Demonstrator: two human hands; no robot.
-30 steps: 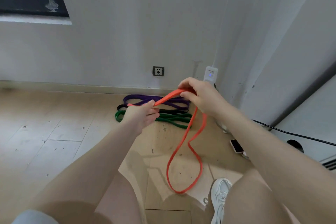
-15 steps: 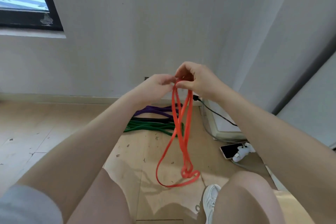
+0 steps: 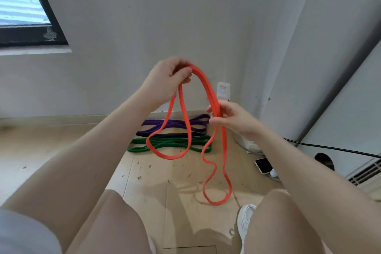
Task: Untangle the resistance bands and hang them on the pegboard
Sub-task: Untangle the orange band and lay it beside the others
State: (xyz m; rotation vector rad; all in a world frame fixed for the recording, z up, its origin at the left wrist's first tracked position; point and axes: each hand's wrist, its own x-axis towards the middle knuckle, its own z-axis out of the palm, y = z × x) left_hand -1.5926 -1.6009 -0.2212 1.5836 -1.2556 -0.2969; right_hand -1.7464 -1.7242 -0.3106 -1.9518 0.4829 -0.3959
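Note:
An orange resistance band (image 3: 208, 88) hangs doubled between my hands. My left hand (image 3: 165, 80) grips its top, raised in front of the wall. Lower and to the right, my right hand (image 3: 231, 117) pinches two strands of it. One loop (image 3: 167, 150) dangles under the left hand, and a longer one (image 3: 216, 198) drops to the floor. On the floor by the wall lie a purple band (image 3: 175, 123), a black band (image 3: 171, 135) and a green band (image 3: 165, 144), overlapping. No pegboard is in view.
A phone (image 3: 263, 165) lies on the wooden floor at right beside a white object, with a black cable (image 3: 329, 147) running off to the right. A wall plug (image 3: 223, 89) glows blue. My white shoe (image 3: 244, 220) and knees fill the foreground. A window (image 3: 22, 16) sits upper left.
My hands have moved apart: the left one rose with the band's top, and the right one slid down the strands. The bunched band has opened into two hanging loops.

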